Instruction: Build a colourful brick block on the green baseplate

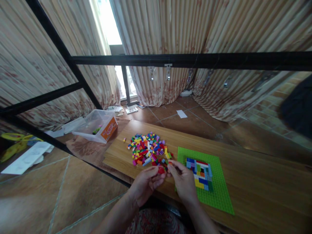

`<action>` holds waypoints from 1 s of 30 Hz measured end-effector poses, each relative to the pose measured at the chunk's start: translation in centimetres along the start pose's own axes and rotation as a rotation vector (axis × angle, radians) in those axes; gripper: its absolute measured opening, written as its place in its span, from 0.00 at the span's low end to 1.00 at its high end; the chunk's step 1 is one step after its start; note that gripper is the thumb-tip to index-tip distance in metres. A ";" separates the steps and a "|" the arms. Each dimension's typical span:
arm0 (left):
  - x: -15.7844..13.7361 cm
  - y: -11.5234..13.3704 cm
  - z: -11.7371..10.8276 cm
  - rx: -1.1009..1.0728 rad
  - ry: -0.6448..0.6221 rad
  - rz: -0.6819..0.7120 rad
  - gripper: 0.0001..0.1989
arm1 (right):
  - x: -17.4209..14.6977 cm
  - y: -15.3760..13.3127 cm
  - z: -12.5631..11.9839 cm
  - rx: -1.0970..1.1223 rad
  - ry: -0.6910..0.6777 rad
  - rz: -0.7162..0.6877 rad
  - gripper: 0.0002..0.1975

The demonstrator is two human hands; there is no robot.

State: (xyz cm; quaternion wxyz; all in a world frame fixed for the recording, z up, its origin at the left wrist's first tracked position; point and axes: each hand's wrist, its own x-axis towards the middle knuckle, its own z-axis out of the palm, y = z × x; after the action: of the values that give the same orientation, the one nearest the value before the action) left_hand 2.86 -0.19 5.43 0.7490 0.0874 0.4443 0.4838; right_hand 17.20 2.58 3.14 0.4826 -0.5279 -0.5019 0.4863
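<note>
Red brick [161,169] pinched between your left hand [145,184] and right hand [183,180] at the table edge [117,169] could slip floorward.

Both hands [165,180] pinch red brick [161,169].

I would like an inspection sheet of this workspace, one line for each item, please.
Surface: light wooden tabletop, grain visible.
Job's things: small red building brick held between both hands; loose pile of many-coloured small bricks; green studded baseplate bearing a flat patch of coloured bricks.
Clutter: clear plastic box with orange label beside the table; papers on the tiled floor.
Grippers: left hand and right hand meet at the red brick, fingers curled.
Cables: nothing seen.
Surroundings: black metal frame bars; striped curtains; bright window gap.
</note>
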 end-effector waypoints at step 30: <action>2.6 -0.1 1.5 0.317 0.064 0.280 0.18 | 0.9 -1.5 0.0 -0.387 -0.183 -0.342 0.12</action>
State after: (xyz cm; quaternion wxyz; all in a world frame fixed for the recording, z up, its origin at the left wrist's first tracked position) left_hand 4.41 2.27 4.77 0.6370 0.2495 0.5218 0.5096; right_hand 17.15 3.52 4.61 0.4004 -0.4716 -0.7091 0.3384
